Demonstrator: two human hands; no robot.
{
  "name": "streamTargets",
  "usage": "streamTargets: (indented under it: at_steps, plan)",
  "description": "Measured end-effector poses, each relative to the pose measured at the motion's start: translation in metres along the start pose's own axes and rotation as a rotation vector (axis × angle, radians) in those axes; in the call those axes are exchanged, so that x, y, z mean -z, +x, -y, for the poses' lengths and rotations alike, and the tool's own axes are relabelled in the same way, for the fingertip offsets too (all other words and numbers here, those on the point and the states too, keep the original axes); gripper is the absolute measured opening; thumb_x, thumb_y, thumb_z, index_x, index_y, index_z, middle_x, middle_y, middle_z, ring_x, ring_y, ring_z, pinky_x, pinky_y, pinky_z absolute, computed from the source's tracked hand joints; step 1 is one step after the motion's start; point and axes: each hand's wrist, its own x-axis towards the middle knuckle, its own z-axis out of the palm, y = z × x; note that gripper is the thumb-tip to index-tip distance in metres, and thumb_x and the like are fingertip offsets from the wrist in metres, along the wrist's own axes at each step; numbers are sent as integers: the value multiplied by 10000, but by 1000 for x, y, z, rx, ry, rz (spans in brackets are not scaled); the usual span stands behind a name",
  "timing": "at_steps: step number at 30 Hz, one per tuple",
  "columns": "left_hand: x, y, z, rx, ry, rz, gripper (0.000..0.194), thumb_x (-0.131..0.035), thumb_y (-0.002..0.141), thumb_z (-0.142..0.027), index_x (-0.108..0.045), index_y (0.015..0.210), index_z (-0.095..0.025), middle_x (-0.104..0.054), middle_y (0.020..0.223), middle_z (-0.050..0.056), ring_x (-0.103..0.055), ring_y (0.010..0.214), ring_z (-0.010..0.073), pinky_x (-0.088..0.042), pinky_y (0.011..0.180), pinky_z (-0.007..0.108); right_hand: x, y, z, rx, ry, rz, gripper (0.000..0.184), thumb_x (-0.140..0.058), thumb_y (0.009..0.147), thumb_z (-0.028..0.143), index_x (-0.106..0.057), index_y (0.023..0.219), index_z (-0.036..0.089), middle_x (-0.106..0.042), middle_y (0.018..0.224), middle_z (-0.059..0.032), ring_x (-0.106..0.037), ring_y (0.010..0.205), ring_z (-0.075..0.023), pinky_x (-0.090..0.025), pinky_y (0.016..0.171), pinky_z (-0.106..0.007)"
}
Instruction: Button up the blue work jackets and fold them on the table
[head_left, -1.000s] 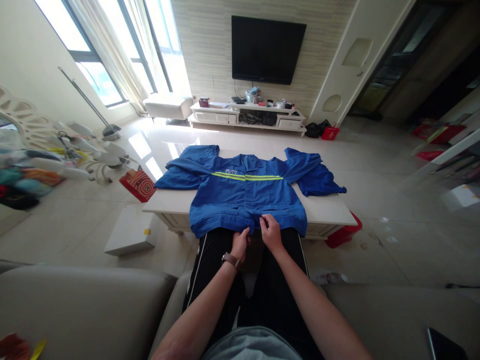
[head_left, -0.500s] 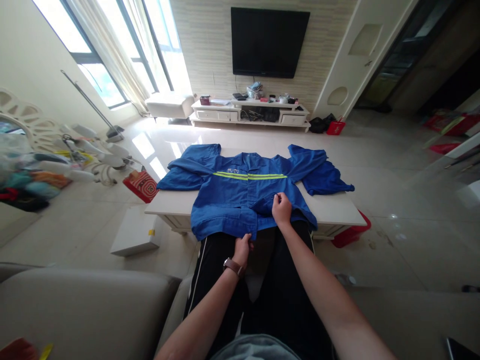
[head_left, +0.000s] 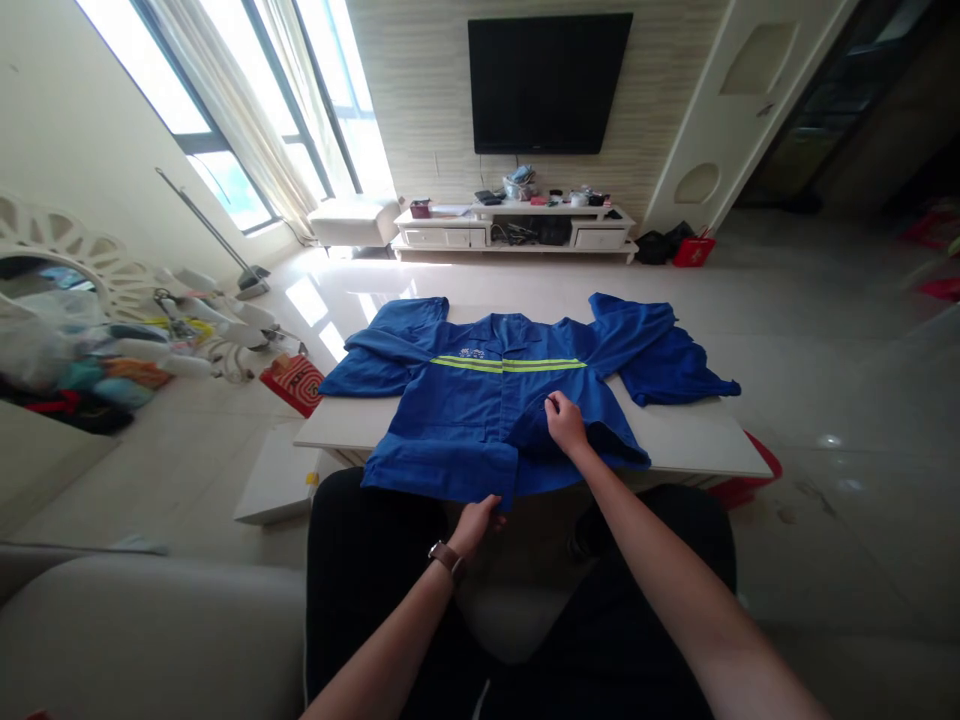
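Observation:
A blue work jacket [head_left: 457, 400] with a yellow-green reflective stripe across the chest lies front up over a white coffee table [head_left: 690, 435], collar away from me. Its sleeves spread out to both sides, bunched near the table's ends. My left hand [head_left: 480, 522], below a brown-strapped wristwatch [head_left: 448, 560], pinches the bottom front corner of the jacket at the table's near edge. Higher up on the right front panel, my right hand [head_left: 566, 422] is closed on the jacket's cloth, lifting a fold of it.
A red patterned bag [head_left: 295, 386] and a white box [head_left: 274, 475] stand left of the table. Something red [head_left: 750, 480] is by its right end. A grey sofa [head_left: 165, 630] lies at near left. Farther off are a TV cabinet [head_left: 442, 238] and a television [head_left: 551, 85].
My left hand has drawn the jacket's lower corner slightly toward me. My knees are wider apart, and the view has shifted a little. The right hand keeps its grip on the cloth.

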Motion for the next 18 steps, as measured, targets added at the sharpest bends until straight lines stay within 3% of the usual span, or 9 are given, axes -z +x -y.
streamTargets:
  at_steps: [3, 5, 7, 9, 10, 12, 14, 16, 18]
  plan:
    - [12, -9, 19, 235, 312, 182, 418, -719, 807, -576, -645, 761, -166, -715, 723, 77, -664, 605, 177, -506, 589, 276, 11, 7, -11, 28, -4, 347, 191, -508, 826, 315, -636, 757, 193, -646, 761, -35, -585, 780, -196, -414, 710, -274]
    - [16, -17, 25, 352, 576, 394, 462, -723, 797, -617, -642, 691, -175, -705, 669, 85, -654, 569, 202, -483, 547, 298, 15, 9, -19, 35, 13, 571, 141, -605, 724, 308, -633, 656, 187, -589, 632, 8, -538, 644, -158, -385, 618, -255]
    - [16, -20, 16, 388, 683, 588, 490, -719, 793, -640, -660, 677, -168, -719, 682, 101, -668, 582, 218, -476, 533, 302, 16, 11, -27, 26, 42, 819, 142, -629, 685, 315, -656, 650, 180, -547, 570, 29, -483, 567, -132, -349, 559, -247]
    - [13, -12, -11, 326, 613, 633, 500, -664, 838, -643, -689, 764, -149, -749, 762, 117, -692, 624, 210, -492, 549, 285, 14, 12, -30, 14, 83, 986, 165, -610, 697, 327, -676, 683, 176, -531, 554, 35, -456, 545, -121, -328, 537, -245]
    - [11, -4, -29, 254, 562, 572, 491, -626, 873, -626, -689, 826, -141, -759, 802, 121, -697, 637, 195, -498, 561, 268, 13, 13, -29, 12, 99, 1026, 170, -601, 702, 327, -678, 694, 176, -531, 554, 34, -458, 546, -121, -327, 535, -244]
    - [7, 23, -67, 108, 523, 341, 391, -610, 915, -530, -653, 959, -143, -766, 891, 113, -705, 658, 165, -503, 573, 231, 13, 15, -22, 19, 113, 1042, 160, -593, 706, 314, -671, 694, 176, -541, 563, 30, -481, 559, -124, -341, 542, -243]
    - [3, 55, -101, 92, 585, 172, 305, -630, 915, -418, -612, 1059, -149, -762, 1034, 122, -729, 716, 164, -523, 592, 220, 16, 18, -11, 57, 112, 1031, 143, -580, 716, 295, -660, 688, 179, -559, 585, 28, -502, 579, -126, -356, 557, -242]
    - [0, 85, -124, 172, 639, 206, 261, -623, 906, -352, -608, 1067, -148, -754, 1104, 140, -759, 819, 198, -568, 658, 249, 21, 20, 0, 135, 102, 954, 135, -562, 737, 273, -637, 668, 184, -555, 595, 33, -494, 591, -120, -349, 569, -241]
    - [-2, 109, -136, 244, 696, 316, 208, -614, 890, -318, -630, 1000, -143, -765, 1067, 144, -767, 879, 229, -590, 721, 281, 26, 24, 8, 202, 63, 791, 150, -543, 763, 250, -601, 639, 188, -544, 597, 35, -478, 606, -116, -330, 583, -243]
